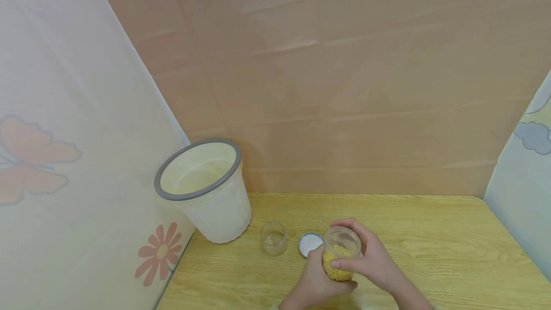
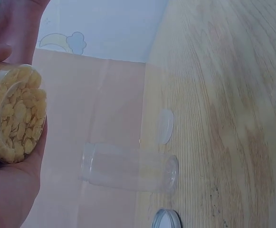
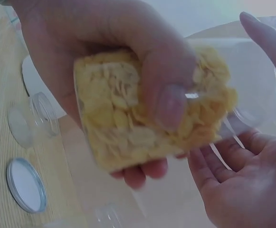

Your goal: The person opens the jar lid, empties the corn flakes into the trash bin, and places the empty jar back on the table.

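A clear, lidless jar of yellow flakes is held above the table. My left hand grips the jar's body from the lower left. In the right wrist view that hand's thumb lies across the jar's side. Around the upper jar spreads my right hand, thumb on the near side and fingers behind the rim. The right wrist view shows its palm facing the camera and its fingers fairly straight beside the mouth. Whether they press on the jar is unclear.
Left of the jar, a ringed lid lies beside a clear glass container. A white bin with a grey rim stands at the back left. In the left wrist view, a tall clear jar stands near a translucent shallow piece.
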Available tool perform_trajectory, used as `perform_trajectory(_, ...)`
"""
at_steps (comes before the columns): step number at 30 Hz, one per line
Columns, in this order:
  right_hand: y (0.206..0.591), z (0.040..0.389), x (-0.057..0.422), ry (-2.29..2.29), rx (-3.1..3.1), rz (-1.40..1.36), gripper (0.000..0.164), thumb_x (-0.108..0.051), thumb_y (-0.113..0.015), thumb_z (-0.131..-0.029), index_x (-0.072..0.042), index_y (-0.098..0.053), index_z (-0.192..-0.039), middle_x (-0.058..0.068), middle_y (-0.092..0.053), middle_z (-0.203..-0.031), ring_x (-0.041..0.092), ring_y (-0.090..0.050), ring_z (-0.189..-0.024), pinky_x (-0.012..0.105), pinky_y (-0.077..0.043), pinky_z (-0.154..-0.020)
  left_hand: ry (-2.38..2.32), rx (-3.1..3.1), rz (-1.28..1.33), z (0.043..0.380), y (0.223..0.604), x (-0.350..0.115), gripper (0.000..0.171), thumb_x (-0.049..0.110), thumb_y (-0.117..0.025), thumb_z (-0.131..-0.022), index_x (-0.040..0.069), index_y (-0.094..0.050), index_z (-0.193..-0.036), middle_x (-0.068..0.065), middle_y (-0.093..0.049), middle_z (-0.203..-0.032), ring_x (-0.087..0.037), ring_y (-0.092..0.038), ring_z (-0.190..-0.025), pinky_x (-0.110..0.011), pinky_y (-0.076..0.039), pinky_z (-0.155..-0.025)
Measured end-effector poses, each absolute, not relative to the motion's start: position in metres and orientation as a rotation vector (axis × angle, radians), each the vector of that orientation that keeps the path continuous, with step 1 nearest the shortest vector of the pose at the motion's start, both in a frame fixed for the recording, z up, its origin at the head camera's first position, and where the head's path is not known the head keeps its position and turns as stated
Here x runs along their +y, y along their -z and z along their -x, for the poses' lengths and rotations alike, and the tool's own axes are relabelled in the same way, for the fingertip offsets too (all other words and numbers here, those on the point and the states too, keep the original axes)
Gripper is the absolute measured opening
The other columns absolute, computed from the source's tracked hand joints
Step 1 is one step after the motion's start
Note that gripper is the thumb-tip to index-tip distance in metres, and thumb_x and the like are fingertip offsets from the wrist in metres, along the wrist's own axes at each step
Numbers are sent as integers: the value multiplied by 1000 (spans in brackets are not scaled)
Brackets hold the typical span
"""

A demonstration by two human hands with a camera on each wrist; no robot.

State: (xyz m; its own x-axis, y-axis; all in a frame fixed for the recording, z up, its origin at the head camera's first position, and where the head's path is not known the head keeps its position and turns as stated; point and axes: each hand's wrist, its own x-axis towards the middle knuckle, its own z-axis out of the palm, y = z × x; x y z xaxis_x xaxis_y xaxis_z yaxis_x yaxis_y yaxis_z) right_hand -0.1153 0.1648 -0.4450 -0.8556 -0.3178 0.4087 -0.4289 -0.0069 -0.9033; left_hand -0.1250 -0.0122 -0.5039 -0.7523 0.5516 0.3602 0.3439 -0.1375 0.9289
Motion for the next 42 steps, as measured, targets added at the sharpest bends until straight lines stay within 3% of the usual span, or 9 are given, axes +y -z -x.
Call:
perform_trajectory(4,445,117,174,-1973,-2161,-786,62,6,-82,-79,-5,-57,-134,13,-63,-127,22,-60,-113,30,-48,-94,-2006,1994,-961,125,502,-15,55,1,-81,-79,18,-58,-126,1,-67,-110,-10,-64,-92,-35,-57,-85)
perform_trajectory(14,443,117,187,-1967,-2132,-885,56,12,-75,-83,-1,-58,-135,14,-61,-134,24,-60,-116,28,-47,-97,-2019,2016,-940,126,502,-19,58,0,-82,-77,14,-59,-129,1,-67,-113,-12,-64,-96,-36,-56,-87)
perform_trajectory(21,439,113,186,-1919,-2219,-879,54,6,-74,-88,-7,-57,-138,11,-60,-135,28,-60,-115,28,-46,-97,-2047,1987,-986,127,502,-18,60,0,-82,-78,12,-58,-131,-3,-67,-116,-17,-64,-100,-38,-55,-90)
perform_trajectory(27,439,112,181,-1919,-2269,-833,57,3,-76,-87,-6,-56,-139,11,-61,-134,28,-60,-114,33,-44,-97,-2031,1986,-1018,127,503,-19,59,0,-81,-79,8,-56,-131,-2,-67,-116,-17,-65,-101,-39,-54,-91)
perform_trajectory(31,440,111,174,-1984,-2263,-811,58,3,-77,-86,-3,-55,-139,11,-63,-131,22,-60,-116,34,-46,-96,-2013,1980,-1053,127,503,-18,58,-1,-81,-79,13,-56,-130,-1,-66,-115,-15,-65,-100,-37,-55,-90)
perform_trajectory(42,442,113,158,-2086,-2139,-895,53,3,-80,-81,-6,-58,-129,13,-65,-123,29,-61,-110,36,-50,-93,-2007,1963,-1075,122,503,-13,63,-5,-81,-76,13,-56,-131,0,-66,-115,-12,-64,-99,-36,-55,-90)
